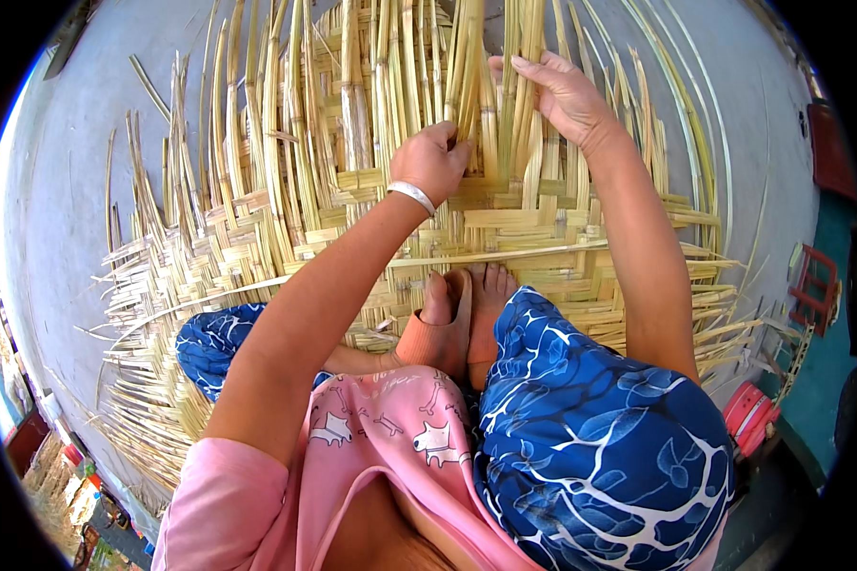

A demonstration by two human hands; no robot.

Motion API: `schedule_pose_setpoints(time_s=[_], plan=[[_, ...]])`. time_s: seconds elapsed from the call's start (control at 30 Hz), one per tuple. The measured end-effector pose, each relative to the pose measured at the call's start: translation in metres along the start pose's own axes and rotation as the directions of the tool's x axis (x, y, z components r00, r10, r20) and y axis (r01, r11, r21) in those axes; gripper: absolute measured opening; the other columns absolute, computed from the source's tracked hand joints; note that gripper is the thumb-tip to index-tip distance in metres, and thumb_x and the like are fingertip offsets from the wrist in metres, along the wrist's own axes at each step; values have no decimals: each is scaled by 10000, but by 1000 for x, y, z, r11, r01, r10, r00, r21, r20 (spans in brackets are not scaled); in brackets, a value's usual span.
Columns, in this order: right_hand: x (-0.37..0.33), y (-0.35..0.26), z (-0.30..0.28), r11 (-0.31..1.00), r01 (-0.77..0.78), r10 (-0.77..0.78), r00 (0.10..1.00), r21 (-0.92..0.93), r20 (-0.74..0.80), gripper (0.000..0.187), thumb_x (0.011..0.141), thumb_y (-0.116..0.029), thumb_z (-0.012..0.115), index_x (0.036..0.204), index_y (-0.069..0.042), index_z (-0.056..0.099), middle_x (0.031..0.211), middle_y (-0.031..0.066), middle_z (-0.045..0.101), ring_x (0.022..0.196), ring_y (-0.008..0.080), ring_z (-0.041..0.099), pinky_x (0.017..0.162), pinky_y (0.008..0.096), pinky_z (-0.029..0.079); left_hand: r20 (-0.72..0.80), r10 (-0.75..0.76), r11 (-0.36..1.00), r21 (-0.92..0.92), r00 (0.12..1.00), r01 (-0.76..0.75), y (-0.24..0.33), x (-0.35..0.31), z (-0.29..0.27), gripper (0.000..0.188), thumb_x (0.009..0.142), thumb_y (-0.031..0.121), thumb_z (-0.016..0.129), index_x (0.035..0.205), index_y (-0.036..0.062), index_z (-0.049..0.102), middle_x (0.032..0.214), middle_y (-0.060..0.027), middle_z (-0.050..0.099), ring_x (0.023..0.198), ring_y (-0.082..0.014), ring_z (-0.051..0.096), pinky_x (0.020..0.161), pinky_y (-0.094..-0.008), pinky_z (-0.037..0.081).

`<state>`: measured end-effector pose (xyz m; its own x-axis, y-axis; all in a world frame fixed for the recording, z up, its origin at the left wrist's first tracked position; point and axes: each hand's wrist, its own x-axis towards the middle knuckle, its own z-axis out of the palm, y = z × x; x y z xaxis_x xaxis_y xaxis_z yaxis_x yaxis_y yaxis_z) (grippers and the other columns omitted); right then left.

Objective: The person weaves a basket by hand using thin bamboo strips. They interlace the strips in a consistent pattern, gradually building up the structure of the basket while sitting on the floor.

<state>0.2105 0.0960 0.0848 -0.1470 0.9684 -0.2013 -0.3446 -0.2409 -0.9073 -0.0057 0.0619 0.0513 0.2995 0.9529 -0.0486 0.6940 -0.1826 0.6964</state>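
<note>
A large mat (pixel 238 243) of flat, yellow-green split cane strips lies in front of me, partly woven in an over-and-under pattern. At its middle my left hand (pixel 433 162) is closed on a bunch of upright cane strips (pixel 464 71), which lean away from me. To the right and a little farther off, my right hand (pixel 564 95) grips another bunch of cane strips (pixel 519 119) between thumb and fingers, lifted off the weave. Some of its fingers are hidden behind them. One long pale strip (pixel 533 250) runs crosswise over the woven part, nearer to me than both hands.
My feet (pixel 490 295) rest on the mat's near part. Unwoven strip ends fan out along its left, far and right sides over the grey floor (pixel 62 219). At the right stand a dark red frame (pixel 814 285) and a pinkish-red object (pixel 750 417).
</note>
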Motion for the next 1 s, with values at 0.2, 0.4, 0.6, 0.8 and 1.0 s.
schedule_pose_setpoints(time_s=[0.2,0.4,0.6,0.8,1.0], plan=[[-11,20,-10,1000,19,-19,999,1,34,353,848,-236,673,1124,-47,563,1040,22,594,970,130,562,876,295,463,256,173,978,72,951,-197,-7,8,-6,251,836,342,598,920,111,647,817,-103,654,782,-302,626,676,-410,489],[-52,45,1,965,-55,-70,888,-257,-454,280,858,-125,630,1108,-12,577,984,77,618,822,129,597,699,241,514,445,43,980,157,894,-125,-15,24,-7,305,841,369,611,942,86,666,778,-104,656,704,-255,622,664,-369,478],[-101,80,7,838,-213,-220,710,-502,-669,180,864,-92,586,1025,-31,637,852,87,674,688,128,667,571,223,492,353,38,999,15,935,-47,-23,15,-1,248,827,316,648,928,91,669,791,-90,665,706,-234,625,665,-351,487],[-107,99,1,811,-299,-179,692,-504,-700,215,863,-146,584,1046,-51,644,735,67,665,626,121,647,572,246,484,144,327,882,308,934,-356,-29,-1,16,116,820,192,621,884,102,654,914,-43,612,896,-245,581,745,-367,502],[-114,108,-7,976,-81,-76,748,-204,-659,236,889,-133,538,1099,-45,599,858,65,653,768,130,637,625,244,482,255,471,840,161,844,-518,-2,-2,40,274,843,126,561,1112,84,591,1078,-82,595,924,-295,602,777,-389,514]])
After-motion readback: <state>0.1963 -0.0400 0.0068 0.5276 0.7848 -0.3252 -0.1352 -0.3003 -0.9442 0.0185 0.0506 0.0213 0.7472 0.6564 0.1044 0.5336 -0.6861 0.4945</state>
